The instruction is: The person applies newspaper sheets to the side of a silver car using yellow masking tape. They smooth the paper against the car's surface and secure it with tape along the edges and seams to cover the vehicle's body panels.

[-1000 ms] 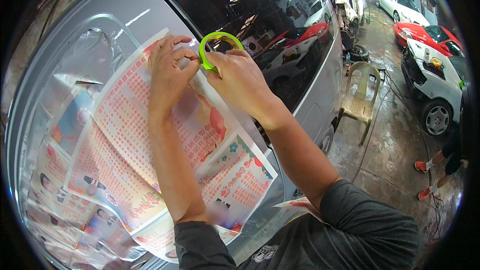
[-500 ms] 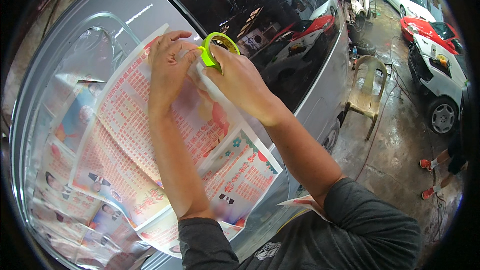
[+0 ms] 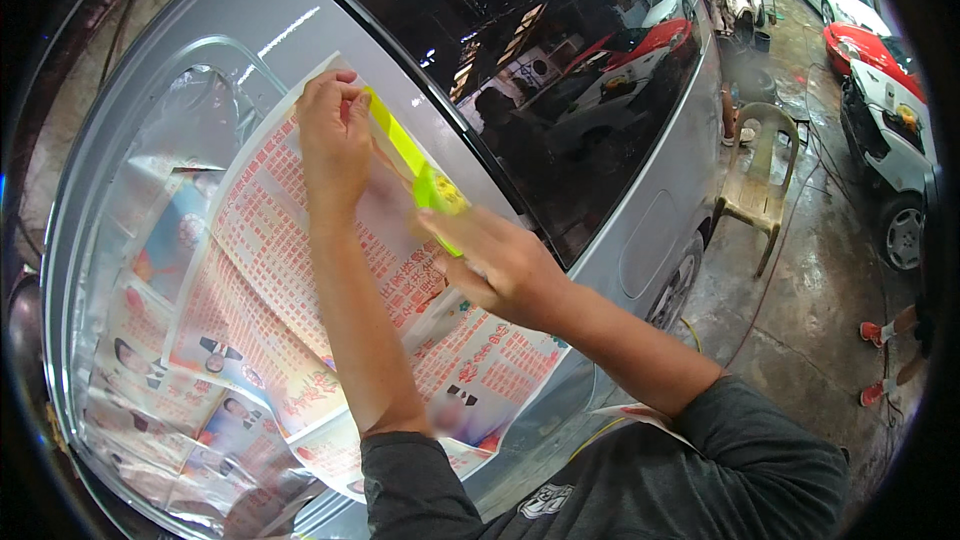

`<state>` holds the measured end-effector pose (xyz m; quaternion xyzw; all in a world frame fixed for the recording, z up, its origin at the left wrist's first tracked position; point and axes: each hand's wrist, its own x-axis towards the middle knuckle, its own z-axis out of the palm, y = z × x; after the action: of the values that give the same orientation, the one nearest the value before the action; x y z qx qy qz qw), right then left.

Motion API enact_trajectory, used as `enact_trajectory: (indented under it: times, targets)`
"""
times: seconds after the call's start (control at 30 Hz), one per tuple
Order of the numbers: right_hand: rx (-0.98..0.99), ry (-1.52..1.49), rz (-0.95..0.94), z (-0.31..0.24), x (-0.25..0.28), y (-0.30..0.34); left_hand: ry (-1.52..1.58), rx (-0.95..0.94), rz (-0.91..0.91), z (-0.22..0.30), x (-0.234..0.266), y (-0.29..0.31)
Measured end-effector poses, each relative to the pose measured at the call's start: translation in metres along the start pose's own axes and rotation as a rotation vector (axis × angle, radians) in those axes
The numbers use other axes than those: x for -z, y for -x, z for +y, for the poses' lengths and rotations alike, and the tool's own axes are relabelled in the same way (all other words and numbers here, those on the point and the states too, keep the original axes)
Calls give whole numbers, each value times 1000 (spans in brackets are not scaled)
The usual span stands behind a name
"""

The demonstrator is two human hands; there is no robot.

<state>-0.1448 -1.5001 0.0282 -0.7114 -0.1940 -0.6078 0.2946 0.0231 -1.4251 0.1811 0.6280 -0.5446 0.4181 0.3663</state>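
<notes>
A silver car (image 3: 648,225) stands before you, its dark window (image 3: 570,70) to the upper right of a printed paper (image 3: 265,260) draped over the car. At the paper's right edge, your right hand (image 3: 508,268), blurred, clamps a lime tape roll (image 3: 435,192); at the paper's top, your left hand (image 3: 333,145) pinches the strip (image 3: 395,137), which stretches between your hands.

Paper sheet (image 3: 268,200) on the vehicle (image 3: 638,210), left of its window (image 3: 590,130); tape (image 3: 396,137) along the sheet's edge, from left hand (image 3: 334,135) to right hand (image 3: 510,265). Right of the vehicle, a chair (image 3: 750,202) on the floor (image 3: 800,330) (another car (image 3: 895,120) farther right).
</notes>
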Motion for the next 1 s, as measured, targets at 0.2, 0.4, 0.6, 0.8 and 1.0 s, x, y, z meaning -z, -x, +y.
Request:
enact_trajectory:
  times: [0.2,0.4,0.6,0.8,1.0]
  targets:
    - [-345,281,-66,20,-2,13,-229,-136,-8,-1,-4,-6]
    - [-467,352,-248,28,3,-16,-400,-49,-54,-2,10,-36]
    - [-484,338,-279,40,-4,-37,-482,-61,-21,-12,8,-53]
    - [-522,333,-356,42,-5,-57,-530,-27,1,-19,7,-55]
    - [-621,312,-448,29,0,-77,-540,-61,31,-24,5,-56]
